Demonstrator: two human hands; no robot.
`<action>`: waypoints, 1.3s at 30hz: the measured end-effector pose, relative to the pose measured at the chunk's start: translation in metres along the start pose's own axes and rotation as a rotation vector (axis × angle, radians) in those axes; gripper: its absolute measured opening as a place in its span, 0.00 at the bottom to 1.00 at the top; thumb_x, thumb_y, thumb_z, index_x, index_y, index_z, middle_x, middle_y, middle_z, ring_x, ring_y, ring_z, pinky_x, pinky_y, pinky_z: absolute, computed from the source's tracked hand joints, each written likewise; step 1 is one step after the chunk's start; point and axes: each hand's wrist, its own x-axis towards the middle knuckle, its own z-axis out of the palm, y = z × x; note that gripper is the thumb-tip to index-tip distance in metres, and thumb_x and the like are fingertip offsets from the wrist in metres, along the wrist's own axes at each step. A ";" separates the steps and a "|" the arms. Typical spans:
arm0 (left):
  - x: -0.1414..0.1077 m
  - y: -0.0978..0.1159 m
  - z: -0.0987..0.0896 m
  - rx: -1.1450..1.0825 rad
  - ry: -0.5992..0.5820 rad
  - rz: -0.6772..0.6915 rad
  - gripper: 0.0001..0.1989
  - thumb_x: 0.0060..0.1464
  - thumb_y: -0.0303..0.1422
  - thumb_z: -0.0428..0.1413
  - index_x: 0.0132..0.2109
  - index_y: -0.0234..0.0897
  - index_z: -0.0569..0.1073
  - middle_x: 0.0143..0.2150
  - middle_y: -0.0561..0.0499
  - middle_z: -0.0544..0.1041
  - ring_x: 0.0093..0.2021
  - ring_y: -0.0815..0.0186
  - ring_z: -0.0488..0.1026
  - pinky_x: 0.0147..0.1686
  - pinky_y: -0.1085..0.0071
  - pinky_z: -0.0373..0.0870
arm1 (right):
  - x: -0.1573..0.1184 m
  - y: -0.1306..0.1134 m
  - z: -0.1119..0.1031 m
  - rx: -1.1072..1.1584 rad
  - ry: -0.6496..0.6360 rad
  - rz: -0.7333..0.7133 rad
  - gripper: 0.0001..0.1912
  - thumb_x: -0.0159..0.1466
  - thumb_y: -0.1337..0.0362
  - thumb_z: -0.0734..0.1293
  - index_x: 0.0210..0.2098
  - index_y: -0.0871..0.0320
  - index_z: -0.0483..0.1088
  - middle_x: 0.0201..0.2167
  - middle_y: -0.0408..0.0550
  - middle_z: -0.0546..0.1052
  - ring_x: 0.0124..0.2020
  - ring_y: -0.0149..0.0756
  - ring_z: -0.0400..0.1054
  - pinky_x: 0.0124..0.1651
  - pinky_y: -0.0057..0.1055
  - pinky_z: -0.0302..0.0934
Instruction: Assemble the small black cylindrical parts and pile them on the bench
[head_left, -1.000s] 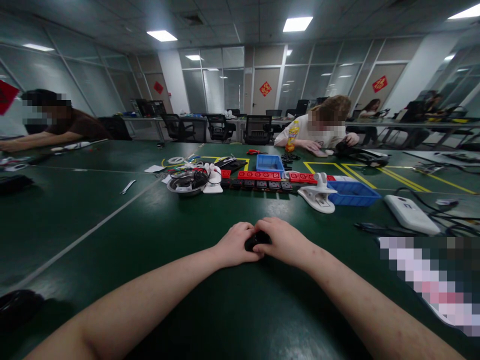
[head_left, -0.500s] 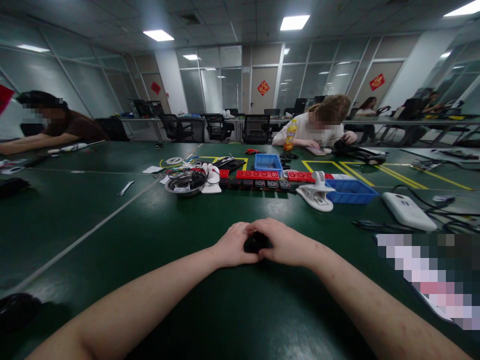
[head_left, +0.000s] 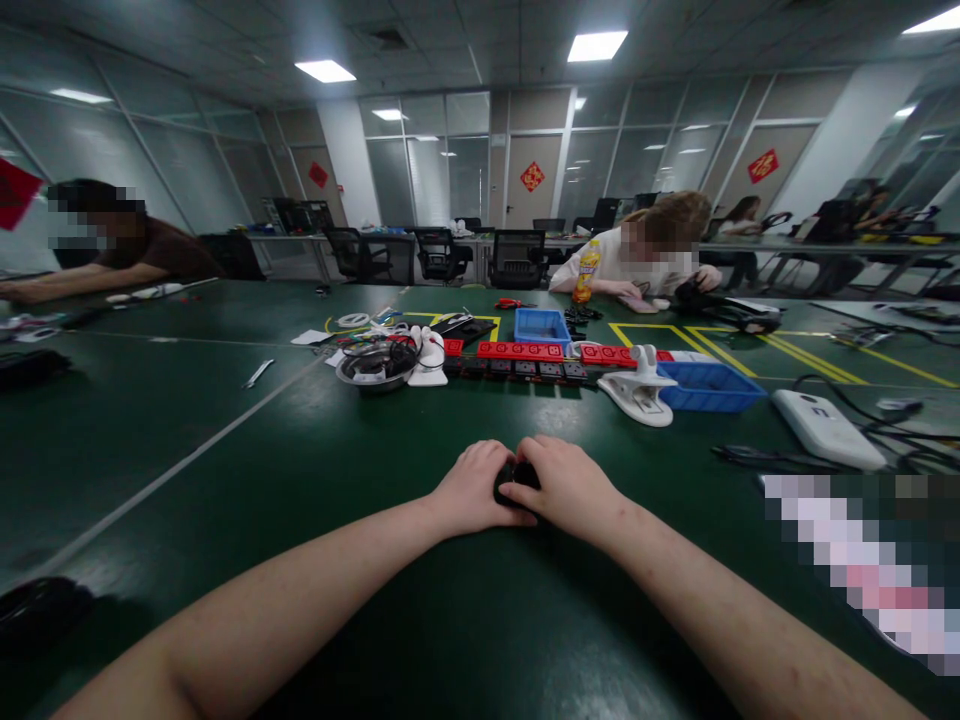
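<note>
A small black object [head_left: 504, 484] is held between my two hands, low over the green table [head_left: 360, 600] in the middle of the view. My left hand [head_left: 478, 487] curls round its left side. From the right, my right hand [head_left: 564, 487] grips it, with the thumb across its front. Most of the object is hidden by the fingers, so its exact shape cannot be made out. The fingers of both hands nearly touch.
Beyond my hands lie a metal bowl [head_left: 375, 375] of cables, red power strips [head_left: 521, 352], a white clip stand [head_left: 641, 388] and a blue bin [head_left: 709, 388]. A white device [head_left: 827, 428] is right. People sit across the table.
My right thumb has shifted left over the front of the black object, and the gap between my hands is narrower. The whole view has shifted slightly.
</note>
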 end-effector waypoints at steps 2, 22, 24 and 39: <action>0.000 -0.001 0.001 0.014 0.008 -0.002 0.29 0.34 0.49 0.63 0.40 0.38 0.65 0.40 0.49 0.66 0.43 0.56 0.64 0.44 0.59 0.63 | 0.000 0.000 0.001 0.002 0.013 -0.004 0.14 0.56 0.55 0.67 0.34 0.59 0.66 0.32 0.50 0.71 0.35 0.40 0.66 0.35 0.32 0.58; 0.002 -0.009 0.000 -0.107 -0.047 0.039 0.16 0.40 0.40 0.62 0.35 0.37 0.70 0.40 0.50 0.68 0.43 0.59 0.65 0.44 0.64 0.64 | -0.003 0.012 -0.013 0.264 -0.145 -0.308 0.20 0.51 0.78 0.64 0.42 0.57 0.70 0.42 0.47 0.73 0.46 0.40 0.64 0.53 0.39 0.52; 0.002 -0.009 0.000 -0.109 -0.045 0.028 0.20 0.39 0.41 0.63 0.39 0.37 0.70 0.41 0.49 0.68 0.44 0.58 0.65 0.44 0.63 0.64 | -0.004 0.010 -0.014 0.281 -0.140 -0.304 0.21 0.50 0.75 0.65 0.44 0.56 0.69 0.43 0.47 0.73 0.47 0.41 0.64 0.54 0.42 0.51; -0.002 0.001 -0.005 -0.055 -0.012 0.030 0.30 0.36 0.50 0.62 0.44 0.37 0.65 0.45 0.47 0.66 0.47 0.55 0.62 0.47 0.59 0.63 | -0.001 0.004 -0.010 -0.003 0.031 0.054 0.16 0.61 0.52 0.60 0.29 0.58 0.67 0.30 0.48 0.71 0.30 0.37 0.66 0.29 0.29 0.54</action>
